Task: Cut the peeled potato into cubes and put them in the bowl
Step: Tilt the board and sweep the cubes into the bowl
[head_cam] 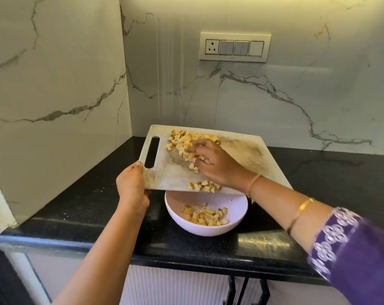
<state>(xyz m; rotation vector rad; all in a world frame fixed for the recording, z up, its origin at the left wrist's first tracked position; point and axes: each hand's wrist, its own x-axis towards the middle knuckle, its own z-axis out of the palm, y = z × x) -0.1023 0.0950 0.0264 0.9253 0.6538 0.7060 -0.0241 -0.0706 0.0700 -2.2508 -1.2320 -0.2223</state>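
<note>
A white cutting board is tilted above a white bowl on the black counter. My left hand grips the board's near left corner beside its handle slot. My right hand lies on the board with fingers spread among the yellowish potato cubes. A small cluster of cubes sits at the board's lower edge, right over the bowl. Several cubes lie inside the bowl. No knife is in view.
The black stone counter meets marble walls at the left and back, forming a corner. A switch panel is on the back wall. The counter's front edge runs below the bowl.
</note>
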